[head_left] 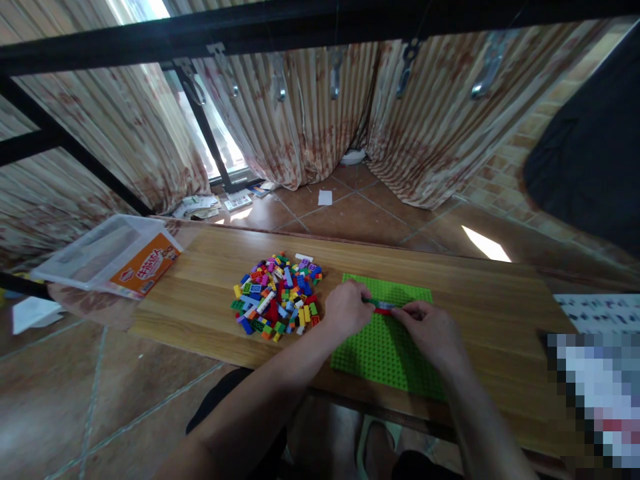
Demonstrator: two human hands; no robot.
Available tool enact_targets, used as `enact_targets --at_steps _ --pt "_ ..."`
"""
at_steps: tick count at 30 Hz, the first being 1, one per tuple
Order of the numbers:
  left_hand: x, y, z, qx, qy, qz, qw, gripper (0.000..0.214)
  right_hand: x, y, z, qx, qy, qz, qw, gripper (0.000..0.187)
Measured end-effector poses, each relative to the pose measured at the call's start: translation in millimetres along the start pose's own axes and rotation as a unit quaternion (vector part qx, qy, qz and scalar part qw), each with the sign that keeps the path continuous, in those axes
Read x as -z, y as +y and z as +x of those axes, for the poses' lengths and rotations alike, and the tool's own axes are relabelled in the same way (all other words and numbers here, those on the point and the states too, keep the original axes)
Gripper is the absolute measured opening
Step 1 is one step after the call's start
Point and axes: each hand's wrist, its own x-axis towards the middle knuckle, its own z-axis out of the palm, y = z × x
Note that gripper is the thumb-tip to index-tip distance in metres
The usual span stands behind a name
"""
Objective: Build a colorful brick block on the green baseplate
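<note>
A bright green baseplate lies on a low wooden table. Over its middle, my left hand and my right hand come together, fingers curled, pinching a small stack of bricks with green and red parts. The stack sits just above or on the plate; I cannot tell if it touches. A heap of several loose coloured bricks lies on the table just left of my left hand.
A clear plastic box with an orange label hangs over the table's left end. Papers lie on the tiled floor by the curtains. A black metal frame crosses overhead. A printed sheet lies at the right.
</note>
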Motion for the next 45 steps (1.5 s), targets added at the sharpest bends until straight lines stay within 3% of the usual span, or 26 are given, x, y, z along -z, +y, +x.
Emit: enact_targets --at_steps 15,19,23,26,29,31,37,41,45 --pt "-0.4 0 4 0.019 -0.01 -0.011 1.0 0.02 -2 0 6 0.011 -0.008 0.001 1.0 0.034" --pt "-1.4 1 4 0.022 -0.022 -0.004 0.999 0.022 1 1 7 -0.014 -0.035 0.004 0.999 0.034" --pt "-1.9 -4 7 -0.014 -0.036 -0.014 0.999 0.022 6 6 8 -0.087 -0.085 0.096 0.988 0.039" --pt "4.4 -11 12 -0.06 -0.042 -0.043 0.996 0.025 11 7 6 -0.105 -0.033 0.174 0.979 0.04" --pt "19.1 -16 15 -0.079 -0.002 -0.086 0.993 0.028 14 0 3 -0.074 0.044 0.157 0.984 0.038" --pt "30.3 -19 15 -0.088 0.028 -0.121 0.988 0.027 11 -9 0 -0.029 0.065 0.128 0.989 0.037" --pt "47.9 -24 11 -0.09 0.068 -0.207 0.972 0.021 -12 -27 -3 0.146 0.012 0.031 0.989 0.03" --pt "59.8 -31 12 -0.096 0.102 -0.271 0.952 0.019 -18 -24 0 0.162 -0.003 -0.009 0.987 0.03" --pt "89.6 -48 12 -0.078 0.172 -0.354 0.916 0.016 -12 -21 -2 0.141 0.052 0.016 0.989 0.031"
